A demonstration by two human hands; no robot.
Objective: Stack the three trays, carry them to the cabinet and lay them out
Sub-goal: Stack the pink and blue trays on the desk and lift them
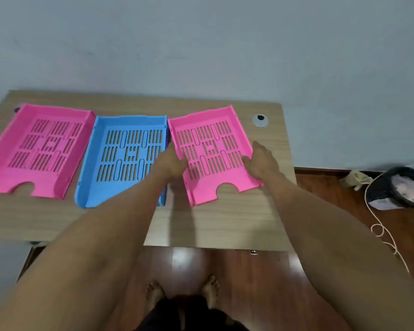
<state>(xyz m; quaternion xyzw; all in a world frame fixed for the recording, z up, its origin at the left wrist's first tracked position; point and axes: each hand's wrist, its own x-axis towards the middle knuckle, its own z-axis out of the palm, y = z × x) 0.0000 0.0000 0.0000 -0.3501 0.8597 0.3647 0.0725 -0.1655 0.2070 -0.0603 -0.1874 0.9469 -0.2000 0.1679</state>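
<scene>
Three slotted plastic trays lie side by side on a wooden desk [225, 223]. A pink tray [5, 168] is at the left, a blue tray [101, 125] in the middle, and a second pink tray [225, 125] at the right, turned slightly clockwise. My left hand [170, 163] grips the left wall of the right pink tray, and my right hand [263, 163] grips its right wall. My left forearm crosses over the near right corner of the blue tray and hides it.
The desk stands against a pale wall and has a round cable grommet [260, 120] at its back right. On the wooden floor to the right lie a dark bin [402, 187] and a loose white cord [380, 230]. My bare feet show below the desk's front edge.
</scene>
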